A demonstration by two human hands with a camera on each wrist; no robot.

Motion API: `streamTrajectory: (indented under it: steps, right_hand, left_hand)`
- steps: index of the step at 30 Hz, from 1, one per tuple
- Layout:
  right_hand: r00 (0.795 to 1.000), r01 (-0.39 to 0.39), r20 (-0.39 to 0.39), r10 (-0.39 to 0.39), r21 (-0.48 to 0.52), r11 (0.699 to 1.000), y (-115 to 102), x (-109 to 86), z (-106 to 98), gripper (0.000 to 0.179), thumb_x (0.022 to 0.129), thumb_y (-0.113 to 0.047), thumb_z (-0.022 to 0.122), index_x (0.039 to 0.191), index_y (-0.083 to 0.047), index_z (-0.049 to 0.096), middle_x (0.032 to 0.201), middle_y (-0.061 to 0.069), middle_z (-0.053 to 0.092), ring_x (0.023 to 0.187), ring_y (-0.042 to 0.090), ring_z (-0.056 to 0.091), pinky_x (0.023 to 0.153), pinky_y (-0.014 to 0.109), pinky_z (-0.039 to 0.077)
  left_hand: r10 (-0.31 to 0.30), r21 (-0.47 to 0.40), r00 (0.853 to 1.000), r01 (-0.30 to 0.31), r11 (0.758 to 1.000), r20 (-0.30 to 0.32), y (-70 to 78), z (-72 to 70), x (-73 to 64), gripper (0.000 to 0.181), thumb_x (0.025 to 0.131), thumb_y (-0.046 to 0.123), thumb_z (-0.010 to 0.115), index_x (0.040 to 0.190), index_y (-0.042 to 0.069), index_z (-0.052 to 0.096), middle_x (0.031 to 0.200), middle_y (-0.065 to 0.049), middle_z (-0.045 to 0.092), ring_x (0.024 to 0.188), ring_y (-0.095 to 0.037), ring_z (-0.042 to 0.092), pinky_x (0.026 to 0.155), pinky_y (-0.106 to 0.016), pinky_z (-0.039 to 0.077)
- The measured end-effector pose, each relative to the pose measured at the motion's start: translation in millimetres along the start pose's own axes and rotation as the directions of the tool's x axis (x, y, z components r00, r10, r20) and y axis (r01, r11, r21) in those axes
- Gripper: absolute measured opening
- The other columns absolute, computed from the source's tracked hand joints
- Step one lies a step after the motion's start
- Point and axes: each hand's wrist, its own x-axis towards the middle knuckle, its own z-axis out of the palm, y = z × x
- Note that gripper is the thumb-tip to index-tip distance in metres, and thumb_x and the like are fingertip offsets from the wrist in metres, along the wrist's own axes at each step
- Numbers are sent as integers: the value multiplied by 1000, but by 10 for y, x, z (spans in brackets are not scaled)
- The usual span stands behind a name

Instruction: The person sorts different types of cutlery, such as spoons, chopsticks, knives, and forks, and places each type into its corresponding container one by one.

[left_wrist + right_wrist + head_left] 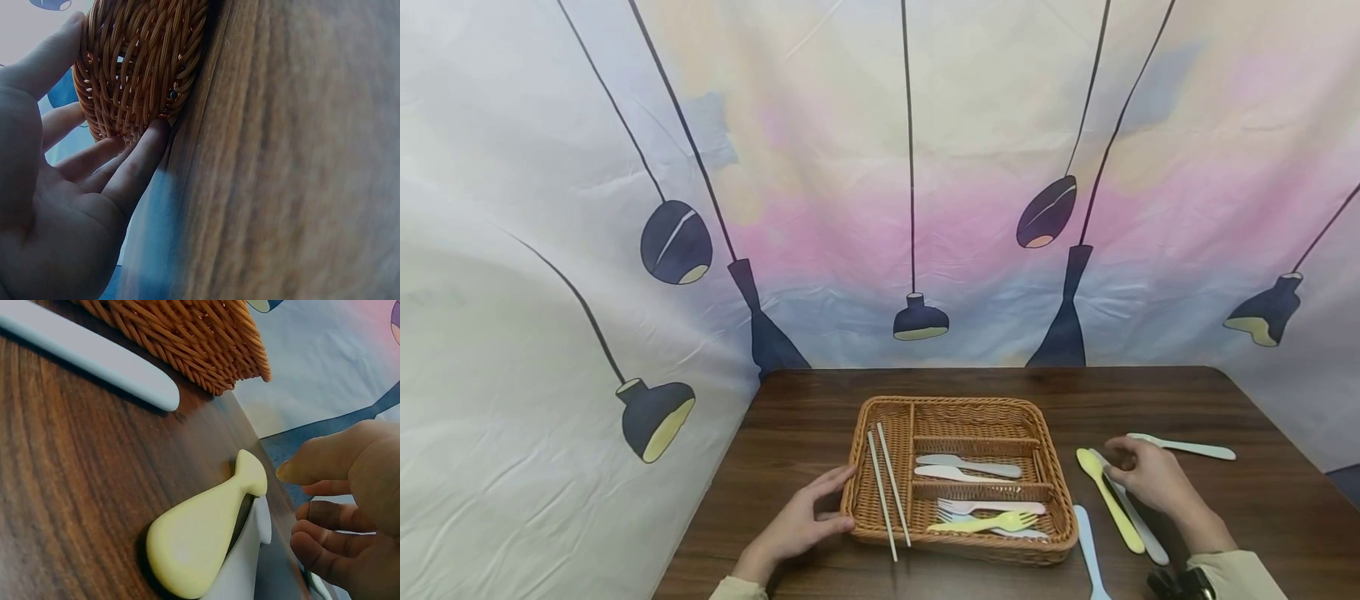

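Note:
My left hand point(808, 525) touches the left side of a brown wicker basket point(977, 550), its fingers fairly straight against the weave point(137, 69). On the right, my right hand point(1157, 479) hovers over the table with loosely bent fingers and nothing visible between them point(350, 512). Beneath and beside it lie a yellow spoon point(1112, 504) and a whitish utensil point(1138, 525), whose far end is partly hidden by the hand. A pale green utensil point(1195, 450) lies beyond that hand. Closer to the basket is a light blue utensil point(1088, 546).
Two pale chopsticks point(880, 492) lean in the basket's long left compartment. Two knives point(962, 471) lie in the middle right compartment, several forks point(988, 521) in the front one. The dark wooden table point(805, 400) ends at a printed cloth backdrop point(850, 208).

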Motion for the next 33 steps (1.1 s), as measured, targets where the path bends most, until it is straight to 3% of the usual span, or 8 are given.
streamTrajectory:
  steps: [21,33]
  right_hand:
    - [994,-48,102,46,17,999,57,19,63,50,79,-18,76,119,8,60,89,15,69,79,26,66,57,36,56]
    - [996,2,89,0,-27,1000,60,10,65,34,77,-5,71,108,8,66,87,11,68,77,23,63,58,36,54]
  left_hand:
    - [13,-5,1000,-13,1000,6,-11,2,-5,76,85,12,75,151,8,36,157,-25,22,135,-48,34,92,-27,55]
    - [11,-10,1000,-11,1000,2,2,-2,-11,77,84,13,76,150,8,36,157,-25,22,134,-48,35,92,-27,55]
